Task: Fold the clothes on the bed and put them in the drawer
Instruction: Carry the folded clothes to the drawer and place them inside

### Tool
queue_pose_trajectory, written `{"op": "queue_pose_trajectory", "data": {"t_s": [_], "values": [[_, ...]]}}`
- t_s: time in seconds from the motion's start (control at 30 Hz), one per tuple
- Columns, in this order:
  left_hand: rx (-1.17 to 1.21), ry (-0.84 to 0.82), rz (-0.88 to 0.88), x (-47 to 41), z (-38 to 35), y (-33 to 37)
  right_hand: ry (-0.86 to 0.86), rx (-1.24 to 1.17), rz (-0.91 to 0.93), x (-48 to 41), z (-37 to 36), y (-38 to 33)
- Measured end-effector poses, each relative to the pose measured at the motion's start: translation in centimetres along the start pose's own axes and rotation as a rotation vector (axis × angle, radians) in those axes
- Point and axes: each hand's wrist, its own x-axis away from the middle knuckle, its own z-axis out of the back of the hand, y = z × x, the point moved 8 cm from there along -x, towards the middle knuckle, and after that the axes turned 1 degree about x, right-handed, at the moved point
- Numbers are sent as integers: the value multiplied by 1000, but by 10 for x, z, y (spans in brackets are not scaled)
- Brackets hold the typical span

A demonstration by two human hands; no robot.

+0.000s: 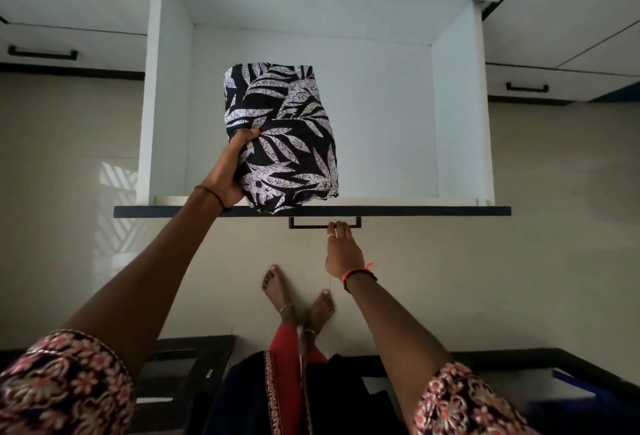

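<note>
A folded black-and-white leaf-print garment (282,136) is held over the open white drawer (460,116), its lower end over the drawer's dark front edge. My left hand (230,171) grips the garment's left side, thumb on top of the cloth. My right hand (341,249) reaches to the black drawer handle (304,225), its fingertips on the bar's right part. The drawer's inside looks bare apart from the garment.
Closed white drawers with black handles (41,53) (526,87) flank the open one. My bare feet (298,299) stand on a pale tiled floor just before the drawer. Dark furniture edges (194,362) lie behind me at the frame bottom.
</note>
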Motion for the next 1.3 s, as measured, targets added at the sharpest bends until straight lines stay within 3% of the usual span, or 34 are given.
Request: {"op": "queue_pose_trajectory", "data": {"t_s": [0.37, 0.63, 0.73, 0.9, 0.97, 1.07, 1.13, 1.3], "values": [[-49, -24, 35, 20, -13, -32, -13, -25, -10, 6, 2, -2], [-18, 14, -11, 47, -15, -29, -159, -154, -33, 14, 38, -13], [-12, 31, 20, 58, -20, -27, -170, -347, 34, 25, 62, -27], [-24, 9, 75, 76, -30, -10, -125, -954, -168, 33, 119, -19], [-31, -20, 92, 78, -35, -3, -199, -1345, -245, 39, 135, -26], [-35, -43, 111, 79, -39, 9, -446, -1918, -209, 48, 156, -59], [-53, -59, 162, 77, -39, 15, -442, -2025, -157, 42, 171, -70], [-149, -40, 223, 62, -28, 33, -352, -2005, -64, 15, 206, -78]]}}
